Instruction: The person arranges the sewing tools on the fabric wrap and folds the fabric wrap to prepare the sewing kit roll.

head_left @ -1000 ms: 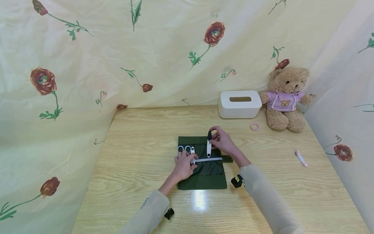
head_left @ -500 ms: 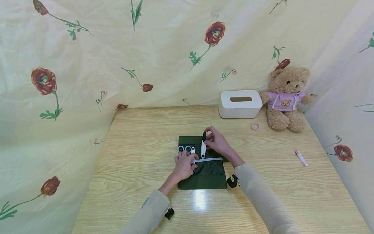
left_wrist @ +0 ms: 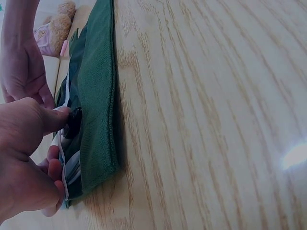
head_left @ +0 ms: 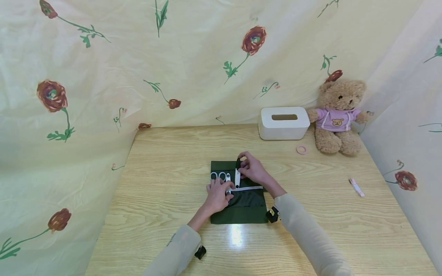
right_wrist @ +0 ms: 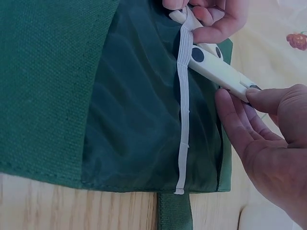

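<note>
A dark green cloth tool roll [head_left: 238, 216] lies unfolded on the table. A white elastic band [right_wrist: 183, 120] runs across it. My left hand [head_left: 216, 195] pinches the band near the roll's left part, beside white-handled scissors [head_left: 222, 176] and a slim white tool [head_left: 228, 177] tucked under the band. My right hand [head_left: 253, 169] grips a flat white tool with a black end [right_wrist: 220, 74], its exact kind unclear. That tool's rounded white tip, with a dark dot, is at the elastic's edge, close to my left fingers. In the left wrist view my left hand hides part of the band.
A white tissue box [head_left: 284, 128] and a teddy bear [head_left: 336, 119] in a purple top stand at the back right. A pink ring [head_left: 301, 149] and a small pink-and-white item [head_left: 356, 187] lie on the wooden table [head_left: 155, 161]. Floral cloth hangs behind.
My right hand has moved left and slightly toward me, bringing the white tool from the roll's right part to beside my left hand. My left hand has stayed in place.
</note>
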{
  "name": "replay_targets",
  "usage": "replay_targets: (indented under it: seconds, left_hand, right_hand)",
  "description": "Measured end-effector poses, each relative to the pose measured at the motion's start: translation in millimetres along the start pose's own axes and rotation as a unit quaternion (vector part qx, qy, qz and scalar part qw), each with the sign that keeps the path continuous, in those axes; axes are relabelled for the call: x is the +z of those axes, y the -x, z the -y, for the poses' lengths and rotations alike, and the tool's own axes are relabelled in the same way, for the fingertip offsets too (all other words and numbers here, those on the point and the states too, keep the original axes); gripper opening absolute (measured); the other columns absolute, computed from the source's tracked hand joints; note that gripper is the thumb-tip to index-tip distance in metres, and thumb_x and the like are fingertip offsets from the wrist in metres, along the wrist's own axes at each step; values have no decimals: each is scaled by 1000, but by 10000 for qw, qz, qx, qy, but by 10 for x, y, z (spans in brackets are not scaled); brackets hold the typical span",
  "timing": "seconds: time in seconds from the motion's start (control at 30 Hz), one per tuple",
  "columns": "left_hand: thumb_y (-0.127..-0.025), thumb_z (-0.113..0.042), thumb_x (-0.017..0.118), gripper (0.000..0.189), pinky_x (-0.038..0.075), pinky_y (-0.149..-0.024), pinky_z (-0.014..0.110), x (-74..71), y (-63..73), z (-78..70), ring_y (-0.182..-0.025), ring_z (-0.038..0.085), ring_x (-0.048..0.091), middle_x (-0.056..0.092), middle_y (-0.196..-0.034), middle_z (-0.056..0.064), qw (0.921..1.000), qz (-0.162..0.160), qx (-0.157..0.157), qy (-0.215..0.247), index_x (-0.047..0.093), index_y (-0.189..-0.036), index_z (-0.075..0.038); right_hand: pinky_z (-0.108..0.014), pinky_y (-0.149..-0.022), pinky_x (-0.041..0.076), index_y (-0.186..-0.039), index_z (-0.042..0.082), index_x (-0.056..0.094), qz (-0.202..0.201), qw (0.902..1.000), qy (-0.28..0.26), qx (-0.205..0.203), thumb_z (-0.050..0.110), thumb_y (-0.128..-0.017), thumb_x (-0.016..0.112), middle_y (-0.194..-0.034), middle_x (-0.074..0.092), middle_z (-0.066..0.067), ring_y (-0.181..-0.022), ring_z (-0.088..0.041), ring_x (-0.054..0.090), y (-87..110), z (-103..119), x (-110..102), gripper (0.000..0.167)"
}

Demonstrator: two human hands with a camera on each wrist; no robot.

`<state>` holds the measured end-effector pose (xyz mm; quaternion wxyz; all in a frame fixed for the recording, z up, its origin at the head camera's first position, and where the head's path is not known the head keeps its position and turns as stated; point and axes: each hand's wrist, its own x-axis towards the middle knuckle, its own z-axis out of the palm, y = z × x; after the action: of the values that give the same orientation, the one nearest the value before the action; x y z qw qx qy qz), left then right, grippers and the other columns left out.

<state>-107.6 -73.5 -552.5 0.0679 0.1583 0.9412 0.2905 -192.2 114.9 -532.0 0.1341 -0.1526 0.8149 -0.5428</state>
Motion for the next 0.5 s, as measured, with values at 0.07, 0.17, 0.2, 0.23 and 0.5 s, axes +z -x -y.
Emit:
replay_targets:
  seconds: [0.07, 0.17, 0.2, 0.23, 0.5]
  left_hand:
    - [-91, -14, 74, 21, 26, -79, 43, 0, 2, 2, -93, 25, 36, 40, -97, 3, 10000, -13, 17, 20, 65, -110, -19]
    - [-91, -14, 74, 22, 26, -79, 43, 1, 5, 3, -93, 25, 36, 40, -97, 3, 10000, -22, 38, 23, 65, -110, -19]
    - [-91, -14, 74, 22, 26, -79, 43, 4, 4, 5, -93, 25, 36, 40, -98, 3, 10000, -23, 49, 22, 65, -110, -18]
    - [-91, -14, 74, 22, 26, -79, 43, 5, 5, 6, -93, 25, 36, 40, -98, 3, 10000, -28, 62, 20, 64, -110, -18]
    - [-91, -15, 75, 23, 26, -80, 43, 18, 2, 18, -94, 25, 36, 41, -98, 3, 10000, -32, 57, 32, 64, -111, -19]
  right_hand:
    - [-41, -64, 57, -134, -5, 42, 42, 10000, 7, 31, -9, -93, 61, -96, 61, -21, -75, -29, 67, 5, 6, 2, 45]
    - [-41, -63, 57, -135, -4, 43, 97, 9999, 38, 86, -7, -93, 62, -96, 61, -20, -72, -28, 67, 12, 8, 11, 45]
    - [-41, -62, 57, -135, -3, 43, 114, 9999, 71, 89, -6, -94, 62, -96, 61, -20, -71, -28, 66, 14, 7, 14, 45]
    - [-40, -62, 57, -135, -3, 43, 130, 9998, 103, 82, -6, -94, 62, -97, 61, -20, -70, -27, 66, 17, 5, 19, 46]
    - [-37, -59, 56, -138, -2, 45, 196, 9990, 388, 38, -5, -94, 61, -96, 61, -18, -67, -23, 64, 23, -40, 53, 47]
